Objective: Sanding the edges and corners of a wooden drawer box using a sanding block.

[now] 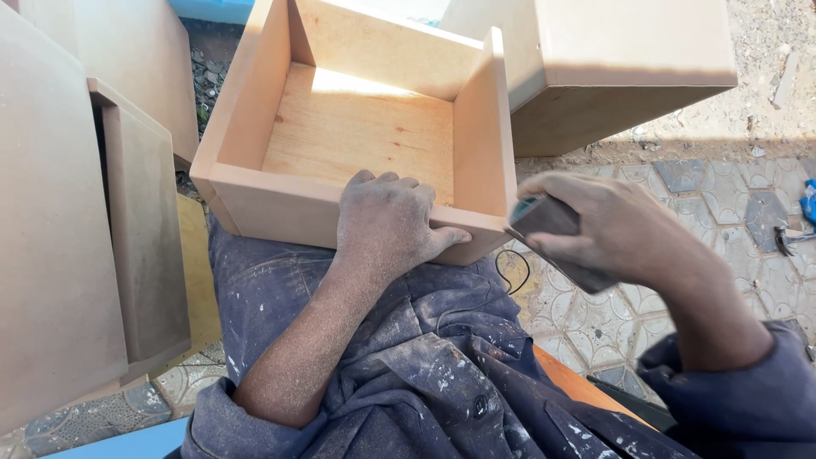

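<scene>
A single head-worn camera looks steeply down from close range onto the person's lap, where an open wooden box (357, 127) rests, with paved ground (722, 195) beyond.

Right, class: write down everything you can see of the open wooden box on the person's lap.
The wooden box is pale, smooth board, open at the top, with four upright walls and a grainy plywood bottom. It rests tilted on the person's lap, empty, partly sunlit inside. The left hand lies over its near wall, fingers curled inside. The right hand presses a dark sanding block against its near right corner. A similar box stands behind it.
</scene>
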